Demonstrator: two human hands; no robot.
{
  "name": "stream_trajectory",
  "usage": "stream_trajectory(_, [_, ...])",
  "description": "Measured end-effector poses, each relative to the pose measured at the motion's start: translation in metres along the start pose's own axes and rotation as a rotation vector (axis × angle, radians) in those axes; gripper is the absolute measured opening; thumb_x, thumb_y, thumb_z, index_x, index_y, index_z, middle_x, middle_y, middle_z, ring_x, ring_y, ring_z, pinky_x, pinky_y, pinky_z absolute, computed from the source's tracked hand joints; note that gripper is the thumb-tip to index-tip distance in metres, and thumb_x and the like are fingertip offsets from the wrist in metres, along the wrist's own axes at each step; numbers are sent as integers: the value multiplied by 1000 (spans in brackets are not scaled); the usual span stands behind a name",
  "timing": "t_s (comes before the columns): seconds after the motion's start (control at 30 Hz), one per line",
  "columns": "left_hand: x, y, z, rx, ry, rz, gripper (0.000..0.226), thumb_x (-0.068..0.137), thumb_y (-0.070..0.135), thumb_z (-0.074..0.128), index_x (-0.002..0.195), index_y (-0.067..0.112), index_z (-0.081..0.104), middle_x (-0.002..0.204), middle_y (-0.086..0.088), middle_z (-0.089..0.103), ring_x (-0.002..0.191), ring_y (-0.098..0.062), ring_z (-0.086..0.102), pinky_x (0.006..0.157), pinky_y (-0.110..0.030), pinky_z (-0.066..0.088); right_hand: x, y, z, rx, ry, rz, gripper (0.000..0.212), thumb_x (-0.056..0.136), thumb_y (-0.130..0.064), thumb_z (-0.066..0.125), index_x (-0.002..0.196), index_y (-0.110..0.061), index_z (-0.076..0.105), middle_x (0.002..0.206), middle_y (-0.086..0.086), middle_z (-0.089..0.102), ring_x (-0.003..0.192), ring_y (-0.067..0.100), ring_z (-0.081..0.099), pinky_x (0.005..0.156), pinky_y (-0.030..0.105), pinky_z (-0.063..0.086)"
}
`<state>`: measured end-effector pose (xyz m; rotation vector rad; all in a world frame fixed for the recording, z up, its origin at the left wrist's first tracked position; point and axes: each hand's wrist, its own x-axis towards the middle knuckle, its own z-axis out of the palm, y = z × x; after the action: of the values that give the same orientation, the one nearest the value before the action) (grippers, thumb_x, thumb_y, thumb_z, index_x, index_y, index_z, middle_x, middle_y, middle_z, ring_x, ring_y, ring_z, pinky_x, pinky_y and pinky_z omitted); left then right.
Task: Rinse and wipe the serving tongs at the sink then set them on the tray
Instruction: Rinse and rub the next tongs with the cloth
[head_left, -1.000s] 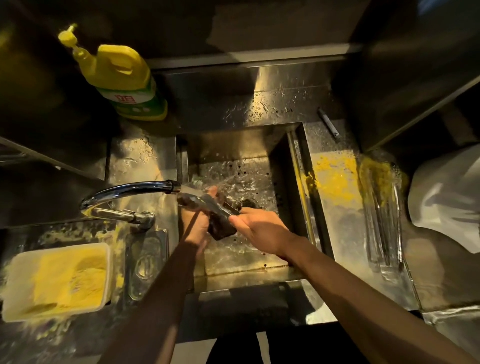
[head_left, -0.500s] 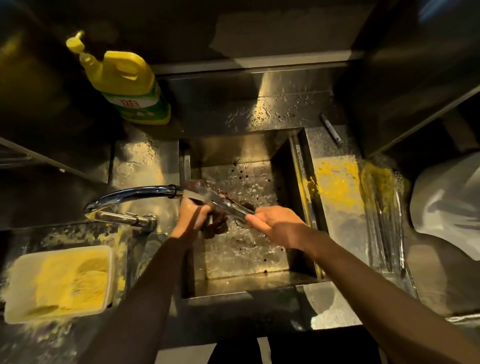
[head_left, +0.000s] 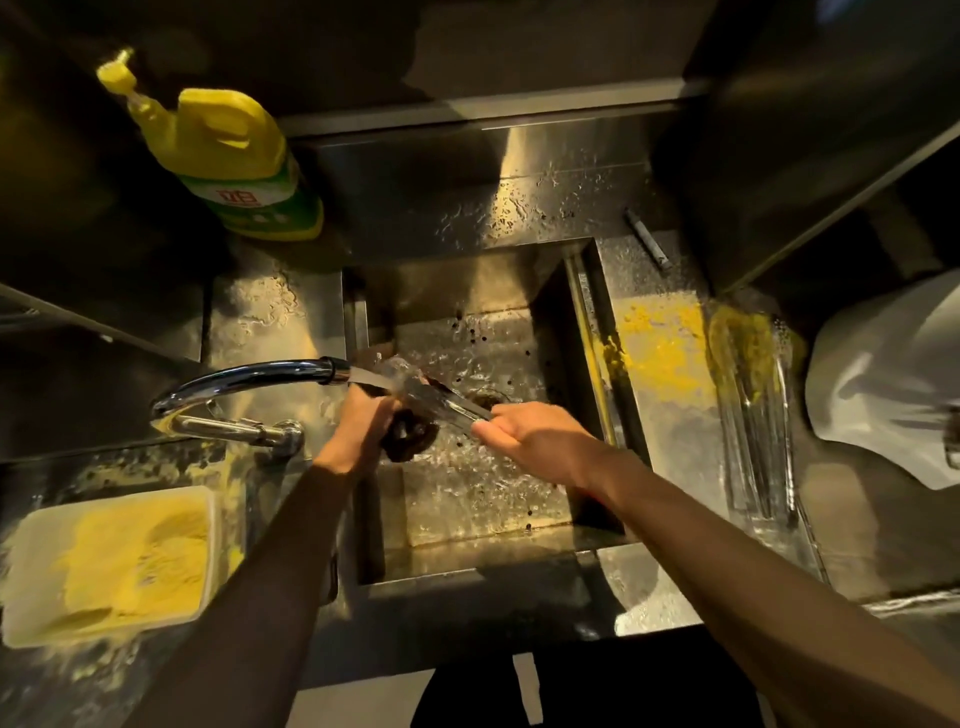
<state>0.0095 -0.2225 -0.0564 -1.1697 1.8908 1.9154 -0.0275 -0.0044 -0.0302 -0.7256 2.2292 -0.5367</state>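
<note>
A dim, warm-lit stainless steel counter (head_left: 675, 452) fills the view, wet and spattered, with a square sink (head_left: 587, 332) sunk into its middle. Over the basin the serving tongs (head_left: 441, 400) are held slantwise under the stream of water that runs from the curved chrome tap (head_left: 244, 379), the far end of the tongs right at the spout and the near end toward the right. The right hand (head_left: 540, 441) grips that near end with fingers closed round the metal. The left hand (head_left: 363, 426) is closed on a dark scrubbing pad (head_left: 410, 439) pressed against the underside of the tongs, just below the spout. The two hands are near each other but not touching, joined only by the tongs. The sink floor shows rippling water and dark specks around the drain. On the counter right of the basin lies a smear of yellow powder (head_left: 660, 348), and beside it a clear tray (head_left: 758, 441) holding a few long utensils, its far end also dusted yellow. A white cloth-like shape (head_left: 883, 374) sits further right. Behind the sink to the left stands a yellow detergent bottle (head_left: 234, 156), and at lower left a white tub (head_left: 104, 566) filled with yellow powder.
</note>
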Motion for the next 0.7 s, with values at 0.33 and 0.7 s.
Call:
stream_trajectory(0.33, [-6,-16,-10,-467,-313,-78,20,79,22,71,85,3,66,73,-9,63,71,-22,60,77,-36,48,-10,15,7,52,51,152,52,101,-59,33,70,-22,54,80,-3,53,74,16,54,69,33,37])
stream_trajectory(0.7, [-15,-25,16,-534,-201,-155,36,74,28,83,98,4,70,92,-15,73,84,-29,71,87,-49,53,6,-2,8,-38,73,20,56,103,-55,33,81,-12,61,77,7,61,69,21,56,57,33,34])
